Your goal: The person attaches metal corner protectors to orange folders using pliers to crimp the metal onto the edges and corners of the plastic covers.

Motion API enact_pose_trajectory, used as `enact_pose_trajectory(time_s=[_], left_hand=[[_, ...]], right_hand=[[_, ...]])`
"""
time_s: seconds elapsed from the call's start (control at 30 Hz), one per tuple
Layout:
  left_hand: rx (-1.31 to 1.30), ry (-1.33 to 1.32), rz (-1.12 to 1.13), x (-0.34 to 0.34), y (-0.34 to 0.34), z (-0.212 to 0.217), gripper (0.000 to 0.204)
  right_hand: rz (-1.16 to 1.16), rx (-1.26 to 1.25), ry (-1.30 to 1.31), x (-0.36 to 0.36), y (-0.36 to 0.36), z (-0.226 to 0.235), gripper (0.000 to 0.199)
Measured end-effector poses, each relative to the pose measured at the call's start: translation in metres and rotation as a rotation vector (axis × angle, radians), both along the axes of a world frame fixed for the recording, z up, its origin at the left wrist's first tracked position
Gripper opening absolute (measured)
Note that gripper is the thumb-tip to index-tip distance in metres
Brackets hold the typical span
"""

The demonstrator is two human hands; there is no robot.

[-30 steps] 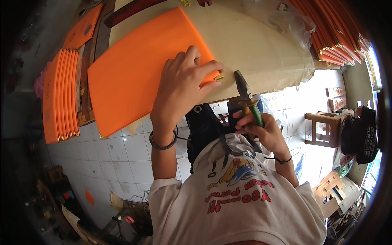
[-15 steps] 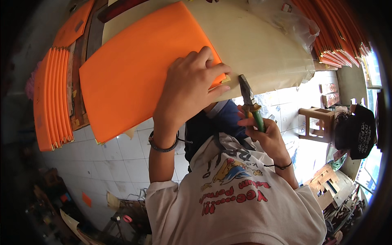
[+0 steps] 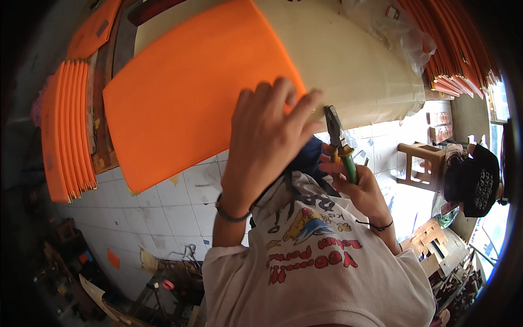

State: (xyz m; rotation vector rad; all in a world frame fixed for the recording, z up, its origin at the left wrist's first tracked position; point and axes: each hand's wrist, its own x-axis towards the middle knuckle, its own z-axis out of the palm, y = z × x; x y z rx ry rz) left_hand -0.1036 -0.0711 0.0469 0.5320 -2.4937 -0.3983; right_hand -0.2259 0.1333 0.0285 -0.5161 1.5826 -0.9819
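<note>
A: How do the hands stand?

B: Apart from each other; the left hand [image 3: 269,133] is over the near right corner of an orange folder [image 3: 190,98], fingers bent, thumb and forefinger out past its edge; they are blurred, so I cannot tell whether they pinch anything.

A: And the other one?

B: The right hand [image 3: 354,182] is clamped round the handles of combination pliers [image 3: 334,125], one grip green, the other yellow; the metal nose points up, just beside the left fingertips; I cannot tell whether the nose is parted.

A: Anything on the wrists?

B: A dark bracelet [image 3: 233,219] on the left; a thin black cord [image 3: 376,224] on the right; below them is a pale printed T-shirt [image 3: 321,289].

A: Where does the folder lie?

B: Flat and slanted on the worktable's tan covering [image 3: 354,71], its near edge reaching out over the white tiled floor [image 3: 163,204].

A: What is farther out?

B: To the left, a row of orange folders [image 3: 68,131] with gold-coloured corners, and a single orange folder [image 3: 97,27] beyond it; to the upper right, a crumpled clear plastic bag [image 3: 406,41] near a second bundle of folders [image 3: 449,43]; lower on that side, a tan stool [image 3: 425,163] stands on the floor.
</note>
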Motion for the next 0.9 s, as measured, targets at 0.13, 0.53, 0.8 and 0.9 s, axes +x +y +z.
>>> enact_pose_trajectory(time_s=[0.13,0.53,0.8,0.9], left_hand=[[0.438,0.475,0.013,0.024,0.049,-0.034,0.022],[1.547,1.009,0.195,0.060,0.085,-0.026,0.060],[1.834,1.188,-0.096,0.065,0.088,-0.020,0.083],[1.892,1.192,-0.188,0.064,0.091,-0.024,0.086]], right_hand=[[-0.002,-0.059,-0.113,0.000,0.005,0.009,0.045],[0.058,-0.106,-0.209,-0.010,0.002,0.013,0.050],[0.071,-0.106,-0.223,-0.015,-0.001,0.018,0.055],[0.070,-0.096,-0.211,-0.018,0.000,0.018,0.056]])
